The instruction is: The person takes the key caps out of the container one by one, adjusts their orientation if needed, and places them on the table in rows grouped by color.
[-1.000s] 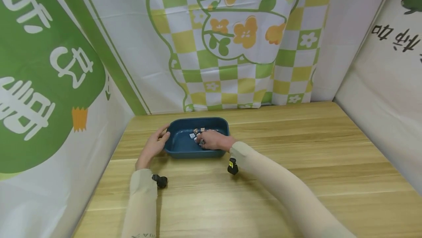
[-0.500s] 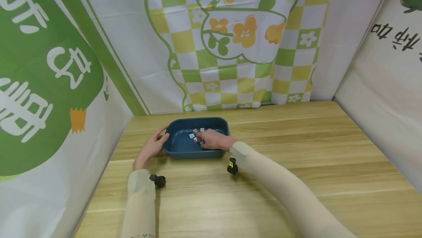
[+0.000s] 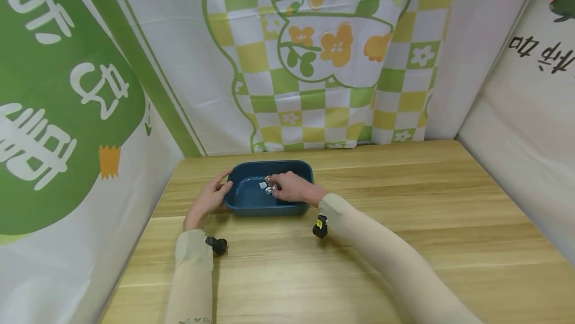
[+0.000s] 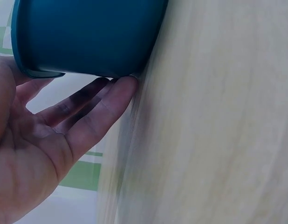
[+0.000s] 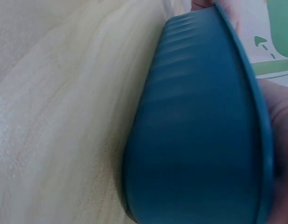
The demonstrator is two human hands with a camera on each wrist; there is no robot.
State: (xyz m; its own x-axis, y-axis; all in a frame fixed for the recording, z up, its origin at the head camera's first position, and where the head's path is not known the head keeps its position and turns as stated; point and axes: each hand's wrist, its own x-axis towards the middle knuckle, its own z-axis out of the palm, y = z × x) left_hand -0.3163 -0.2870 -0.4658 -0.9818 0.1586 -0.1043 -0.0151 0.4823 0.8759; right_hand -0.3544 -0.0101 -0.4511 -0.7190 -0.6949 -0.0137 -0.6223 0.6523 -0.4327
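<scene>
A dark blue rectangular plastic bin [image 3: 251, 211] stands at the back left of the wooden table. My left hand [image 3: 210, 198] holds its left end, thumb at the rim and fingers against the outside wall. In the left wrist view, the fingertips [image 4: 127, 86] touch the bin's outer side close to the tabletop. Inside the bin, my right hand [image 3: 294, 187] reaches over the right half with bent fingers. Several small white and tan tile-like pieces [image 3: 262, 184] lie at its fingertips; whether it pinches one is hidden. The right wrist view shows mostly the bin's outer wall [image 5: 195, 116].
The wooden table [image 3: 382, 224] extends to the right and in front of the bin. A green, yellow and white checked cloth [image 3: 310, 99] hangs behind it. Printed fabric walls [image 3: 148, 174] close off both sides. A small black camera sits on each wrist.
My right hand has lifted slightly and shifted among the pieces, now covering a tan one seen before. The left hand stays on the bin's end. The head view has shifted a little.
</scene>
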